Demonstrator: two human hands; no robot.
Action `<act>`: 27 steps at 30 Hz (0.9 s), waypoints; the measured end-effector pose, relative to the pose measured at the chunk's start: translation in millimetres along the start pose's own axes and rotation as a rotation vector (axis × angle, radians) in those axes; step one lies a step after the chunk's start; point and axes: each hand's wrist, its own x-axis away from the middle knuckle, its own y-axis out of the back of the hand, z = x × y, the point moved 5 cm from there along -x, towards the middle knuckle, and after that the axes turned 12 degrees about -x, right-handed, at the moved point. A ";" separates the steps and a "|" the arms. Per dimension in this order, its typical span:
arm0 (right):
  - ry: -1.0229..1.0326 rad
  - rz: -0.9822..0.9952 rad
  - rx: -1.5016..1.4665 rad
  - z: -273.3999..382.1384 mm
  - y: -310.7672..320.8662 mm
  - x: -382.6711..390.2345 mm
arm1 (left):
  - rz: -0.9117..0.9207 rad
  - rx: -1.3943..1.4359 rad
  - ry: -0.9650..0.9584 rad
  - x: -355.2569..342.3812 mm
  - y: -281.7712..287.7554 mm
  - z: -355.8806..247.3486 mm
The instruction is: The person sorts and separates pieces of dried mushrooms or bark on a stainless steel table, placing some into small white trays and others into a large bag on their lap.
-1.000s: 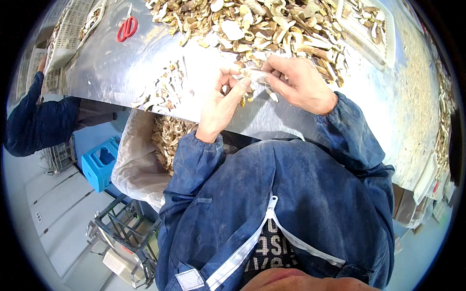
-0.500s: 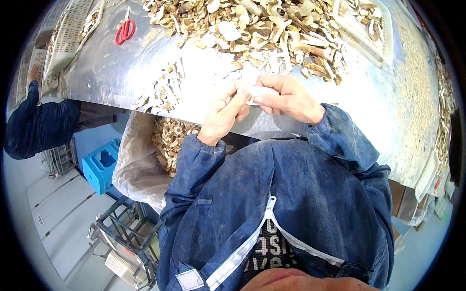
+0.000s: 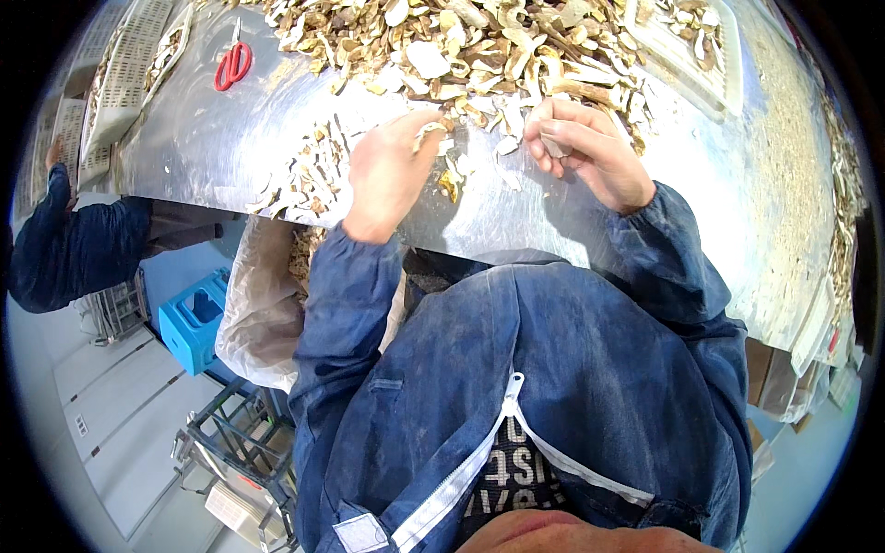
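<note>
Dried mushroom slices (image 3: 442,55), brown and cream, lie in a large heap at the far side of the metal table (image 3: 184,138). My left hand (image 3: 387,170) is over the table just short of the heap, its fingertips pinched on a pale mushroom slice (image 3: 430,135). To its right, my right hand (image 3: 590,152) has curled fingers around a small pale mushroom piece (image 3: 554,146), partly hidden by them. A smaller group of thin slices (image 3: 309,170) lies left of my left hand, and a yellowish-brown piece (image 3: 449,184) lies between my hands.
Red-handled scissors (image 3: 233,66) lie at the far left. A clear plastic tray (image 3: 733,64) holds slices at the far right. White baskets (image 3: 120,88) stand beside a co-worker's dark sleeve (image 3: 60,189). Below the table edge are a lined bin (image 3: 253,313) and a blue stool (image 3: 194,318).
My hands were together on one pale slice. They have parted and moved farther over the table, the left one leftward and the right one rightward, each with a pale piece.
</note>
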 end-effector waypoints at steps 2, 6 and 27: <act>-0.066 -0.005 0.119 -4.2 1.7 0.8 | 0.026 -0.015 -0.047 -9.2 -6.9 -3.8; 0.183 -0.111 0.658 -3.1 7.4 -1.7 | 0.191 -0.006 -0.050 -15.1 -12.6 -3.6; 0.348 -0.224 1.288 24.4 -1.2 -23.6 | 0.166 0.612 0.218 -16.2 -22.2 27.7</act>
